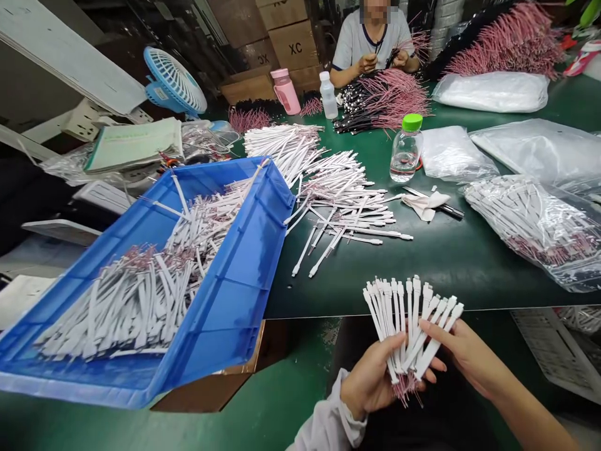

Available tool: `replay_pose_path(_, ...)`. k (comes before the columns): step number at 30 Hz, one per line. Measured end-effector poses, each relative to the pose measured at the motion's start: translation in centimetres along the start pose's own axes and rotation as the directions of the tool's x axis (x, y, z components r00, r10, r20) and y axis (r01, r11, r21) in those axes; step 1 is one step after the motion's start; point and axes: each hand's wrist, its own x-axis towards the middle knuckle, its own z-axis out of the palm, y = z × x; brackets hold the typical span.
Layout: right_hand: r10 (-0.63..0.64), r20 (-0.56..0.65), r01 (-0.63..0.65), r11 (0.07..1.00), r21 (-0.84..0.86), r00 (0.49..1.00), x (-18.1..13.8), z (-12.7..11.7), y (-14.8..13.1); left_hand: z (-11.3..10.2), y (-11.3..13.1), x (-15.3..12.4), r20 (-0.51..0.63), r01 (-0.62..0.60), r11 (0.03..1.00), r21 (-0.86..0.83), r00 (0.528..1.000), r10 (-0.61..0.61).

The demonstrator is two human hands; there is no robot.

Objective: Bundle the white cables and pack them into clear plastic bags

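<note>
A fanned bundle of short white cables (406,313) is held up in front of the table's near edge. Their white connectors point upward and bare pinkish wires stick out below. My left hand (375,376) grips the lower part of the bundle, thumb across the front. My right hand (462,351) is closed at the bundle's right side, its thumb lying on the cables there. The right fingers behind the cables are partly hidden. Beyond my hands, a loose pile of the same white cables (347,200) lies on the green table (347,285).
A blue bin (230,282) full of white cables stands at the left. A bag of cables (539,225), a green-capped bottle (406,153) and a dark pen (451,210) lie or stand on the right side. Across the table a person (370,44) handles dark-and-pink wires.
</note>
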Motion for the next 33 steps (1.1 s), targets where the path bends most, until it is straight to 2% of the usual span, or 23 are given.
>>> replay_pose_path(5,-0.036,-0.176,0.031,0.999,-0.026,0.984,0.9,0.2,1.4,-0.5,-0.5,-0.1,-0.021,-0.027,0.998,0.064,0.999,0.028)
replay_pose_path(7,-0.028,-0.201,0.028,1.0,-0.002,0.979,1.1,0.6,1.5,-0.7,-0.6,-0.1,-0.025,-0.038,0.997,0.073,0.999,0.04)
replay_pose_path(12,0.02,-0.272,-0.007,0.999,0.049,0.962,0.9,0.3,1.6,-0.9,-0.4,-0.3,0.105,0.041,0.999,-0.03,0.994,-0.037)
replay_pose_path(15,0.033,-0.296,-0.018,0.998,0.054,0.955,0.6,0.0,1.5,-0.6,-0.1,-0.5,0.163,0.048,0.998,-0.044,0.986,-0.041)
replay_pose_path(17,0.037,-0.256,-0.026,0.999,0.045,0.966,0.6,0.1,1.4,-0.4,-0.2,-0.6,0.163,0.047,0.999,0.002,0.985,-0.046)
replay_pose_path(18,0.047,-0.2,-0.041,0.999,0.034,0.979,0.6,0.3,1.3,-0.3,-0.2,-0.6,0.138,0.042,0.998,0.055,0.989,-0.049)
replay_pose_path(21,0.136,-0.004,-0.136,0.991,-0.008,0.991,1.0,1.0,1.2,-0.2,-0.7,-0.4,-0.004,0.026,0.962,0.272,1.0,-0.026)
replay_pose_path(23,0.165,-0.021,-0.165,0.986,-0.012,0.986,1.4,1.4,1.3,-0.2,-1.0,0.0,-0.065,0.016,0.946,0.323,0.998,0.006)
replay_pose_path(25,0.158,-0.111,-0.157,0.987,0.016,0.981,1.6,1.3,1.5,-0.3,-1.2,0.3,-0.057,0.015,0.969,0.247,0.998,-0.001)
replay_pose_path(27,0.156,-0.142,-0.15,0.987,0.054,0.977,1.6,0.9,1.9,-0.3,-1.3,0.6,-0.026,0.027,0.991,0.133,0.999,-0.024)
replay_pose_path(33,0.144,-0.027,-0.142,0.987,0.069,0.989,0.9,-0.6,2.3,-0.3,-0.9,0.7,0.077,0.084,0.996,0.001,0.994,-0.084)
